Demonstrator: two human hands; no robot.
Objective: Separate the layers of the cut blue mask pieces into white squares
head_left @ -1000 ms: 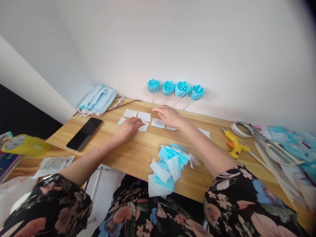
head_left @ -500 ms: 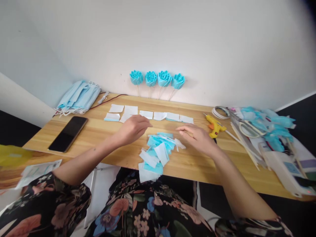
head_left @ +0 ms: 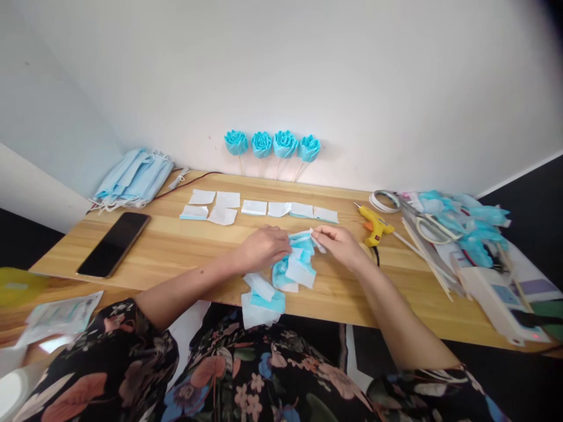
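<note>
A loose pile of blue and white mask-fabric pieces (head_left: pixel 301 271) lies in front of me, partly lifted at its far edge. My left hand (head_left: pixel 267 246) has its fingers closed on the left side of these pieces. With thumb and fingers, my right hand (head_left: pixel 336 241) pinches a white piece (head_left: pixel 317 239) at the pile's upper right. More fabric pieces (head_left: pixel 264 308) hang over the table's front edge. Beyond my hands, several white squares (head_left: pixel 267 208) are laid out in a row and a small cluster. My left fingertips are partly hidden by the fabric.
Several blue fabric roses (head_left: pixel 285 144) on sticks lean against the wall. A stack of masks (head_left: pixel 132 179) and a phone (head_left: pixel 114 245) lie left. A yellow glue gun (head_left: pixel 373 225), tape roll (head_left: pixel 385 201), scissors (head_left: pixel 435 228) and a power strip (head_left: pixel 497 305) are right.
Both hands have come down and inward onto the fabric pile, from hovering above it. They have taken hold of pieces, and part of the pile has shifted right and lifted.
</note>
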